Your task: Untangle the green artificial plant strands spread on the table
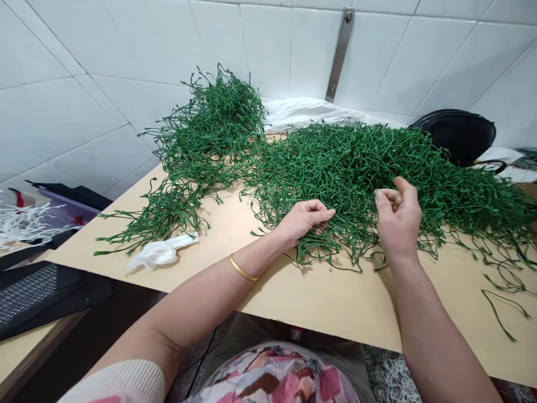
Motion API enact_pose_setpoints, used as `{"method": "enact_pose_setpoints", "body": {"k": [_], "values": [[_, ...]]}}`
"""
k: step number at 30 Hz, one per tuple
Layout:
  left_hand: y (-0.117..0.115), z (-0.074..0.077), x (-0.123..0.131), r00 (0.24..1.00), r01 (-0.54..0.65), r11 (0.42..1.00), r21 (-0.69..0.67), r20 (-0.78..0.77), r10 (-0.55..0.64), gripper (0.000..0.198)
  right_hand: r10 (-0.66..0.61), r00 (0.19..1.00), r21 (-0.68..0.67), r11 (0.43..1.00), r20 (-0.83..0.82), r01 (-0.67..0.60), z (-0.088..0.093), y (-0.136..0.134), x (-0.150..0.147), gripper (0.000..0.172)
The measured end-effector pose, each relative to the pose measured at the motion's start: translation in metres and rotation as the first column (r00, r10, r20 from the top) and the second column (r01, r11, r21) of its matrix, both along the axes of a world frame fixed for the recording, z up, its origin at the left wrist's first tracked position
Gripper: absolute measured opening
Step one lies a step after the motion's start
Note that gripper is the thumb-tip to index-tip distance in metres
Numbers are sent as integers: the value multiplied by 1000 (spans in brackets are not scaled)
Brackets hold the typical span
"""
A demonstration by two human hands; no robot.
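Note:
A wide, tangled heap of thin green cords (319, 162) with small knotted ends covers the back of the table. At its front edge, my left hand (306, 219) is closed on a small bunch of green cords, whose ends fan out below the fingers. My right hand (400, 221) hovers over the right part of the heap. Its thumb and curled fingers are close together and the index finger is raised; whether a cord is between them I cannot make out.
Left on the pale tabletop (235, 224) lies a knotted white plastic strip (161, 252). A black round bag (459, 134) stands behind the heap. White plastic sheeting (302, 112) lies along the tiled wall. Loose cords (503, 302) lie at right. White strands (33, 221) sit far left.

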State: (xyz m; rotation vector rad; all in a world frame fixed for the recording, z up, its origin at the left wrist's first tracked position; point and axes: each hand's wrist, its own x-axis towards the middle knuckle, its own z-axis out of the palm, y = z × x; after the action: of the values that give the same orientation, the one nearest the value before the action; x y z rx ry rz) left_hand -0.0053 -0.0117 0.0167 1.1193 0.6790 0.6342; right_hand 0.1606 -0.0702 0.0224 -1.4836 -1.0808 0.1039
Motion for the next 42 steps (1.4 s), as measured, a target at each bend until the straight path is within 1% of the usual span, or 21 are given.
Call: {"method": "enact_pose_setpoints", "body": {"k": [2,4,5,6,8,10,13,15,17,22,24,26,28,30,32,34,36,38,39,40,42], "values": [[0,0,0,1000,1,1000,-8,17,-1,35,143,988,-72,988,66,-138,4,-4,-8,28],[0,0,0,999,4,999,-43,51,-2,34,332,935,-201,931,125,-303,7,-7,-15,23],[0,1,0,997,6,998,-66,71,-1,33,404,902,-260,897,153,-358,7,-7,-18,20],[0,1,-1,996,11,996,-89,92,-3,32,452,874,-304,870,179,-388,7,-7,-20,18],[0,3,-1,992,21,994,-110,122,-7,28,488,848,-342,848,207,-404,5,-5,-22,19],[1,3,-1,991,37,996,-82,131,-26,24,479,862,-335,849,166,-407,4,-4,-22,23],[1,1,-1,993,54,999,8,105,-54,19,463,886,-306,849,39,-430,4,-4,-20,23],[0,-1,-1,998,41,997,62,49,-44,16,453,891,-283,853,-15,-438,4,-4,-19,23],[-1,-3,0,1000,7,995,104,-14,-5,15,464,885,-286,844,-32,-453,4,-4,-20,22],[-6,0,1,995,-56,971,234,-65,73,8,494,865,-389,818,94,-424,4,-3,-23,14],[-7,1,1,994,-65,959,275,-72,88,7,505,858,-400,809,97,-431,4,-3,-23,13],[-7,2,1,994,-54,958,283,-74,78,8,519,851,-403,797,77,-449,4,-3,-23,14],[-7,2,1,997,-19,969,246,-73,38,8,509,855,-414,802,97,-431,5,-3,-23,14],[-7,2,1,997,10,978,208,-74,6,8,493,855,-428,816,162,-389,5,-3,-23,14],[-7,3,1,995,18,980,199,-96,1,8,473,833,-430,841,287,-329,3,-2,-22,15],[-7,4,2,992,20,977,211,-122,6,8,432,778,-408,878,457,-248,1,0,-20,16],[-6,4,2,991,47,975,217,-135,-17,8,365,699,-369,917,615,-154,-2,2,-18,17],[-6,5,2,991,82,969,233,-121,-55,11,309,642,-332,939,702,-89,-4,3,-18,20],[-5,5,2,992,98,966,239,-105,-74,12,297,639,-322,943,710,-80,-4,3,-18,22],[-5,5,2,992,112,964,242,-86,-94,12,299,660,-319,943,690,-93,-3,2,-20,24],[-4,6,1,992,126,965,232,-35,-121,12,340,763,-324,929,550,-181,-1,1,-25,29]]}}
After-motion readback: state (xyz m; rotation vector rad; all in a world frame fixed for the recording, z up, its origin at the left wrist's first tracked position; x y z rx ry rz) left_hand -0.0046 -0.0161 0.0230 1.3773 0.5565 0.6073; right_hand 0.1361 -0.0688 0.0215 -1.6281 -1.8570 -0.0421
